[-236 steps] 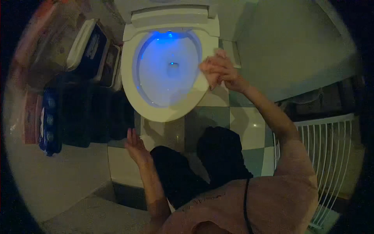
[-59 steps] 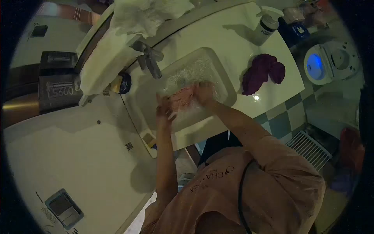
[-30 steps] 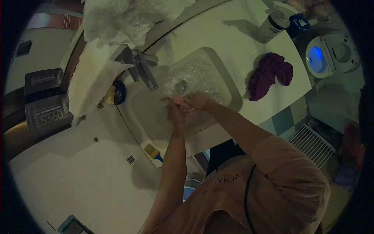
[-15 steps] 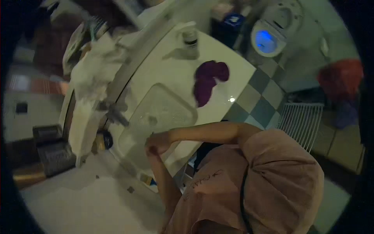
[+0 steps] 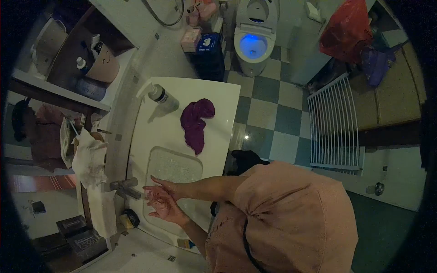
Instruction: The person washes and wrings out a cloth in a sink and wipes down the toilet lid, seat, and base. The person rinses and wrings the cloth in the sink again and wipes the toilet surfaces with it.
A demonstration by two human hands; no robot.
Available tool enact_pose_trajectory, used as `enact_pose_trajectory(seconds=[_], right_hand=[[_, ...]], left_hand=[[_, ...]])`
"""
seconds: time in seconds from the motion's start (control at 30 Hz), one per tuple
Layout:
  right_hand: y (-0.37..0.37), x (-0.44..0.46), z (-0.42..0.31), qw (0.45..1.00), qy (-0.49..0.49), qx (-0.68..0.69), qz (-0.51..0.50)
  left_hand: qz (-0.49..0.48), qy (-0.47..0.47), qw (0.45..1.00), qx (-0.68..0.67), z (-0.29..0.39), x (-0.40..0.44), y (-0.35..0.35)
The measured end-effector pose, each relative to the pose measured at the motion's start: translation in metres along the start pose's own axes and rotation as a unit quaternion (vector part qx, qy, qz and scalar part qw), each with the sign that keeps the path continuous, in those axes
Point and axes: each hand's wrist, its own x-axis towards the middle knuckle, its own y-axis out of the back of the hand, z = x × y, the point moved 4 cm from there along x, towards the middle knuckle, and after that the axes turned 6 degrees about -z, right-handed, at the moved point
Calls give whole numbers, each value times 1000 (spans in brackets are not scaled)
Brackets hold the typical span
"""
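Over the sink basin [image 5: 175, 154], my left hand [image 5: 163, 207] has its palm turned up and its fingers spread. My right hand [image 5: 167, 186] lies against it, with a finger stretched out and the other fingers partly hidden. I see nothing held in either hand. A metal faucet [image 5: 126, 188] sits just beyond my fingertips. The bottom of the basin looks wet and rippled. On the white counter [image 5: 218, 98] beside the basin lies a crumpled purple cloth [image 5: 195, 127]. Near it stands a pump bottle [image 5: 164, 98] with a dark label.
A toilet [image 5: 252, 48] with a blue-lit bowl stands beyond the counter, past the checkered floor [image 5: 261, 109]. To the right are a white slatted rack [image 5: 334, 125] and a hanging red bag [image 5: 347, 32]. A shelf holds a pink cup [image 5: 104, 63]. White cloth [image 5: 91, 159] hangs near the faucet.
My view has turned and become sharper. My hands were pressed together over the basin; now the left fingers are spread and the palm shows. The purple cloth and pump bottle stay on the counter.
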Motion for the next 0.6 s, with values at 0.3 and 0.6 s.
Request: enact_pose_trajectory(seconds=[0.3,0.6], right_hand=[[39,105,-16,623,0,-778,-84],[38,12,-7,542,-139,-826,74]], left_hand=[[-13,171,930,326,-13,-21,-6],[114,-150,612,768,101,7,210]])
